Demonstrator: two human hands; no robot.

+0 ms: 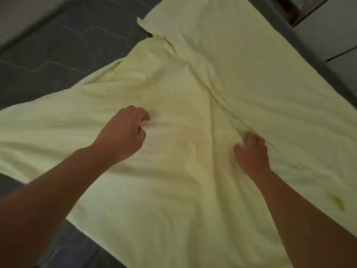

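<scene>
A large pale yellow sheet (179,89) lies spread over a dark tiled floor, with a folded-over flap whose edge runs diagonally down the middle. My left hand (123,134) hovers over the flap's left part, fingers loosely curled, holding nothing. At the lower end of that diagonal edge, my right hand (251,151) has its fingers curled into the cloth and grips the fold.
Dark grey floor tiles (63,41) show at the upper left and lower left. A pale cabinet or wall panel (328,31) stands at the upper right beside the sheet's far edge. A small dark yellow mark (336,202) sits on the sheet at the right.
</scene>
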